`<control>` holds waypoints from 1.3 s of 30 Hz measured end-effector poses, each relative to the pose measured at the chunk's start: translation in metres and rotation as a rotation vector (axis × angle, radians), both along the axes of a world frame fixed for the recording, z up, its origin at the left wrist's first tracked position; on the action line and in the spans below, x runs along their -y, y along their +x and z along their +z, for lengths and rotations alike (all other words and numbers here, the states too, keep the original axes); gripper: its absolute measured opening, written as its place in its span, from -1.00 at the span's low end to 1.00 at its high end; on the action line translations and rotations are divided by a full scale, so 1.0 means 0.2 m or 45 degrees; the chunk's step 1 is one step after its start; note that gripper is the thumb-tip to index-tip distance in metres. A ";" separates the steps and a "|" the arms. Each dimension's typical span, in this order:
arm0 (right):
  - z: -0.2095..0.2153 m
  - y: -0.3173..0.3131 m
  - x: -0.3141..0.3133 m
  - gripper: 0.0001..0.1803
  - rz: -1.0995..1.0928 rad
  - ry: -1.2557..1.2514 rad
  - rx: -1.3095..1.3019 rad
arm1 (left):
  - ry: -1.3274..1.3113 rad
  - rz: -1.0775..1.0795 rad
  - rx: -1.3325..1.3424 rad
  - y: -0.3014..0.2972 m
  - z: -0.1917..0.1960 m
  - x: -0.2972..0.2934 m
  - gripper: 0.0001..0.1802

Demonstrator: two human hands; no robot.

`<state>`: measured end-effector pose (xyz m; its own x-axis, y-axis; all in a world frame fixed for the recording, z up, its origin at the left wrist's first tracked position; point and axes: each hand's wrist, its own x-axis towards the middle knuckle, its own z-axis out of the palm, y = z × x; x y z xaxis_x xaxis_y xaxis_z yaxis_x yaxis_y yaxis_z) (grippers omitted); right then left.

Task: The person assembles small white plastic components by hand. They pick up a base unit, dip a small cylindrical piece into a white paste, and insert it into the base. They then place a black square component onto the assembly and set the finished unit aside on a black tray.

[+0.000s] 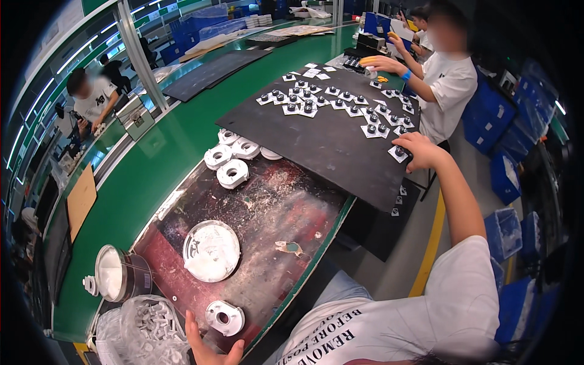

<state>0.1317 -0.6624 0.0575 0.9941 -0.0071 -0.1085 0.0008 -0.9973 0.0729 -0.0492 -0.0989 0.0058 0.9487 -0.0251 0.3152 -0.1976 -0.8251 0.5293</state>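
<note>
Left hand (207, 347) sits at the near edge of the stained work mat (274, 207), fingers open and curled up around the near side of a white round fitting (224, 317) without clamping it. Fitting lies flat, centre hole facing up, no clear long axis. Left of it: clear bag of small white parts (149, 328), then a metal can (121, 274) tipped on its side, mouth toward me. Beyond the fitting, a round white lid (211, 250) lies flat.

Right hand (420, 151) reaches far right, palm down on the near edge of the black foam sheet (328, 140), fingers covering a small white-and-black part (398, 152); can't tell if it's gripped. Sheet's long axis runs away from me, rows of similar parts (340, 100) on its far half. Four more white fittings (234, 158) sit at its left edge. A co-worker's hand (380, 62) is at the far end.
</note>
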 end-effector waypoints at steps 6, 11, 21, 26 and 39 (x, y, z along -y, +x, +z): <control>0.00 0.02 0.04 -0.26 0.062 0.060 -0.008 | 0.090 -0.103 0.121 0.02 0.04 -0.01 -0.07; 0.00 0.02 0.03 -0.33 0.057 0.093 -0.008 | 0.554 0.005 0.245 -0.03 -0.09 -0.06 -0.04; -0.03 0.04 0.07 -0.39 0.088 0.227 -0.012 | -0.198 -0.110 -0.083 -0.03 -0.08 -0.12 0.22; -0.02 0.00 0.08 -0.40 0.050 0.272 0.015 | -0.195 -0.100 -0.059 -0.01 -0.08 -0.10 0.16; 0.18 -0.29 -1.34 -0.60 1.346 1.021 -0.081 | -1.092 -0.613 -0.502 0.11 0.06 0.27 -0.68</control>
<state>0.0736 -0.3953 0.0925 0.4744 0.8486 0.2343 0.7792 -0.2809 -0.5603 -0.0266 -0.1526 0.0179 0.9370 -0.3405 0.0778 -0.0919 -0.0256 0.9954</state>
